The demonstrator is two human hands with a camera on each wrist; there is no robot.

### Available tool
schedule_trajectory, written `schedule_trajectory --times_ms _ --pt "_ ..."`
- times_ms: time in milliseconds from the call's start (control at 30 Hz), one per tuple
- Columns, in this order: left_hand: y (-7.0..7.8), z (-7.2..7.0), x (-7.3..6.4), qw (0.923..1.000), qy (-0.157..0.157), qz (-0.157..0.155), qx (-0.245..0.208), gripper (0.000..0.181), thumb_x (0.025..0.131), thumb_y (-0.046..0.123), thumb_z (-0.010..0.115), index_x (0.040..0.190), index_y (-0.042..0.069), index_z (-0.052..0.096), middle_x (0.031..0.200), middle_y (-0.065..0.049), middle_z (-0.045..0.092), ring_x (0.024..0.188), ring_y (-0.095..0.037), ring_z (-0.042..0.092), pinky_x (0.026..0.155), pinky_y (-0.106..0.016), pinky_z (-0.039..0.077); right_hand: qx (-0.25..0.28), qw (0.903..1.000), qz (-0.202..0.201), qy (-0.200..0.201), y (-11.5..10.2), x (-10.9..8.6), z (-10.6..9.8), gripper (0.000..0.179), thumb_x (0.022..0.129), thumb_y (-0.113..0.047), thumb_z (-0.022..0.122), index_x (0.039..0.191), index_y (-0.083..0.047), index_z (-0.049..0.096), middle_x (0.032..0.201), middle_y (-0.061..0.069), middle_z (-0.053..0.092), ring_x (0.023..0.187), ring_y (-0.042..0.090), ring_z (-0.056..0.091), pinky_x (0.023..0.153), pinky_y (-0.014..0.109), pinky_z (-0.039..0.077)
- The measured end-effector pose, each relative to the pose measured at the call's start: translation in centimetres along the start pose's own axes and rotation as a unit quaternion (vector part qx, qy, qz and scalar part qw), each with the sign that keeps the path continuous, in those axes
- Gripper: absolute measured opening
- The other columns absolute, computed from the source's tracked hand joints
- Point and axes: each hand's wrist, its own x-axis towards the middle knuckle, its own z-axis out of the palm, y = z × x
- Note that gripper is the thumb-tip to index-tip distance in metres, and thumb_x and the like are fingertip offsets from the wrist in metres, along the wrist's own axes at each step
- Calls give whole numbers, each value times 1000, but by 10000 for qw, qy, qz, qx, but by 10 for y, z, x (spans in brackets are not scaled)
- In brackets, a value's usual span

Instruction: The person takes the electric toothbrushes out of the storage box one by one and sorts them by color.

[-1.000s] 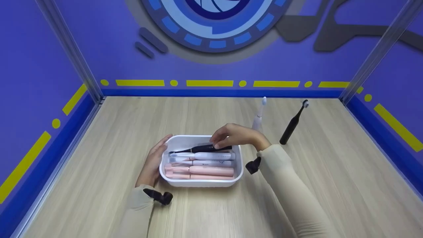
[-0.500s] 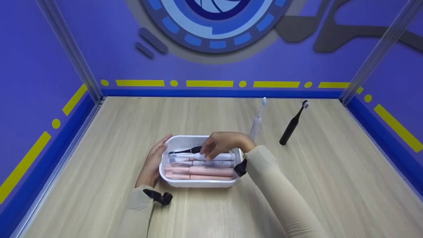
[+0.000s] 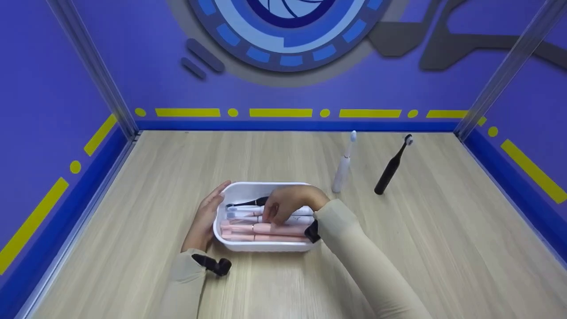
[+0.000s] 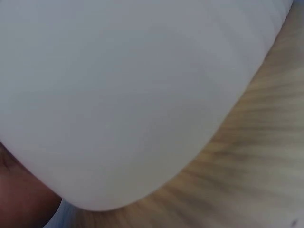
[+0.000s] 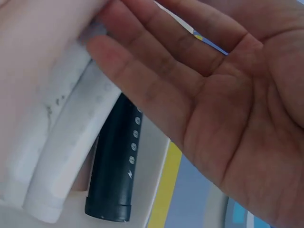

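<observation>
In the head view, a white plastic basket holds several electric toothbrushes lying side by side. My left hand lies along its left end, fingers fairly straight against the outer wall. Over the basket, my right hand points down, thumb and fingertips at the upper edge of a pink toothbrush; the right wrist view shows several extended fingers. Under that hand lie white toothbrushes and a black toothbrush. In the left wrist view, the basket wall hides most of the left hand.
Behind and right of the basket, a white toothbrush and a black toothbrush stand upright on the wooden table. Blue panels with yellow marks enclose the table at the back and both sides.
My right hand has moved from the black toothbrush, across the white ones, toward the pink one nearer the front. The left hand and basket have stayed in place.
</observation>
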Motion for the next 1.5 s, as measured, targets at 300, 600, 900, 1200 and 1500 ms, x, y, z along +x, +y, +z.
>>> schedule_trajectory --times_ms 300,600,900,1200,1500 --pt "0 0 0 10000 44 -62 33 47 101 9 30 147 6 36 155 -12 32 142 -25 30 120 -40 22 88 9996 231 -149 -2 3 4 26 83 -9 69 108 -10 72 99 1 70 82 2 57 74 16 50" --pt "1 0 1 10000 -41 -59 53 46 102 9 29 148 7 36 155 -13 33 142 -25 31 119 -41 23 359 9976 556 -209 -6 5 6 32 80 -11 76 111 -8 71 98 2 71 81 4 58 72 18 52" --pt "0 -1 1 9999 37 -103 69 46 102 10 30 147 7 37 155 -12 33 142 -25 30 120 -40 22 265 9978 573 -196 -7 4 9 34 79 -1 71 112 -8 70 101 5 71 84 6 59 75 21 54" --pt "1 -1 -1 9999 -44 -138 -3 46 102 9 29 147 7 37 154 -13 33 142 -25 31 119 -41 23 130 9978 633 -177 -9 2 9 36 78 3 70 112 -9 71 102 5 71 86 5 59 78 21 52" --pt "1 -1 0 9999 -5 -143 69 46 102 10 29 148 7 36 155 -12 31 143 -26 29 120 -41 22 305 9963 752 -295 -10 1 10 40 77 0 73 116 -8 68 106 6 70 84 10 62 77 24 54"
